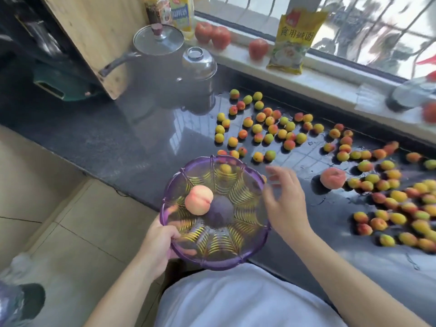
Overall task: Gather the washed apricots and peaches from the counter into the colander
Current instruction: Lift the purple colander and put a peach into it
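At the counter edge your left hand grips the purple colander holding one peach, your right hand hovers released, so next reach for the second peach among the apricots.

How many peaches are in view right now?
2: one peach inside the purple colander, one peach on the counter among the apricots. Others may be out of frame.
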The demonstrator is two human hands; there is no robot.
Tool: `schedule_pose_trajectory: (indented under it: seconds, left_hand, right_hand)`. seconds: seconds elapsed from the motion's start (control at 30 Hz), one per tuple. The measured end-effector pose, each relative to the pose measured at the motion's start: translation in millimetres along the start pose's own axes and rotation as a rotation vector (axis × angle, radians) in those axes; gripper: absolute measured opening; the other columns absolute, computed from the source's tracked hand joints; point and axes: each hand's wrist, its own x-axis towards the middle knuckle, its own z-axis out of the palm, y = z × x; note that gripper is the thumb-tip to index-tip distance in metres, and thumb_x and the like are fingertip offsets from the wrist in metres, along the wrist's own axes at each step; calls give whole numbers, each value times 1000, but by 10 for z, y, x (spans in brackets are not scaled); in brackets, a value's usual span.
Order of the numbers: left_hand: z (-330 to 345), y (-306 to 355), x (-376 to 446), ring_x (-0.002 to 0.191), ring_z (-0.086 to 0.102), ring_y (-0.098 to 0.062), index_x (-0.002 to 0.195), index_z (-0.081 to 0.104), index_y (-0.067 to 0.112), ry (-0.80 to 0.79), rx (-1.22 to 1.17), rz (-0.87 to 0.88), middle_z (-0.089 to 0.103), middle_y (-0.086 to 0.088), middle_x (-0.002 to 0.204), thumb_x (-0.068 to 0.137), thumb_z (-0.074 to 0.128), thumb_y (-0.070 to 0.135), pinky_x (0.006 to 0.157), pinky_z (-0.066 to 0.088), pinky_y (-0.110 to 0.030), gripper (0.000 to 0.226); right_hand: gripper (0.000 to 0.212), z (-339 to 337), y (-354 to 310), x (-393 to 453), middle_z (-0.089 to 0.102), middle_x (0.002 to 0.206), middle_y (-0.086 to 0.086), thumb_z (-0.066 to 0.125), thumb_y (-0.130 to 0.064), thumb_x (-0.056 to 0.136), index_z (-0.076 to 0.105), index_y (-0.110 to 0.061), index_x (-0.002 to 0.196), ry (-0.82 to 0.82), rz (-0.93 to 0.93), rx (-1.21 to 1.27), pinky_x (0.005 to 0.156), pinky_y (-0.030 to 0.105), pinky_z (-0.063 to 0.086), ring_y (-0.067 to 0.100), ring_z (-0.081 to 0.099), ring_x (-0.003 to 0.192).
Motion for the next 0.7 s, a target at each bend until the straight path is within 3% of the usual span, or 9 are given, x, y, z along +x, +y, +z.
schedule_pose_trajectory:
  seconds: [0.07, 0.27, 0.43, 0.57, 0.7]
  left_hand:
    - [291, 8, -2, 73, 75, -34, 125, 62, 24, -89, 44, -6, 74, -17, 108, 87, 32, -22, 55, 63, -51, 66]
    - [1142, -145, 49, 83, 74, -30, 124, 64, 29, -271, 232, -56, 80, -7, 99, 87, 32, -23, 56, 62, -47, 70]
    - [1499, -397, 76, 83, 75, -32, 127, 61, 30, -331, 363, -131, 80, -7, 101, 85, 32, -22, 59, 62, -49, 74]
    - [1590, -469, 99, 97, 73, -39, 132, 58, 31, -305, 416, -139, 74, -12, 116, 87, 32, -20, 69, 64, -57, 73]
    - [1685, -450, 87, 93, 73, -39, 136, 55, 31, -289, 462, -128, 71, -13, 121, 89, 32, -21, 72, 64, -62, 74]
  right_hand:
    - [32, -336, 259, -112, 57, 113, -5, 60, -2, 93, 62, -16, 122, 116, 117, -17, 93, 35, 51, 15, 59, 105]
    - [25, -1208, 955, -511, 61, 107, -1, 57, -1, 94, 67, -15, 113, 308, 341, -168, 86, 33, 48, 19, 61, 96]
    - [22, -1561, 1228, -775, 62, 105, 2, 60, -3, 94, 69, -13, 111, 343, 482, -193, 92, 42, 50, 23, 62, 100]
    - [21, -1643, 1354, -797, 63, 105, 4, 60, -6, 94, 69, -13, 112, 272, 527, -227, 85, 34, 45, 21, 60, 96]
    - [20, -1674, 1359, -598, 62, 103, 0, 58, -6, 93, 68, -19, 104, 211, 528, -251, 80, 27, 38, 17, 59, 94]
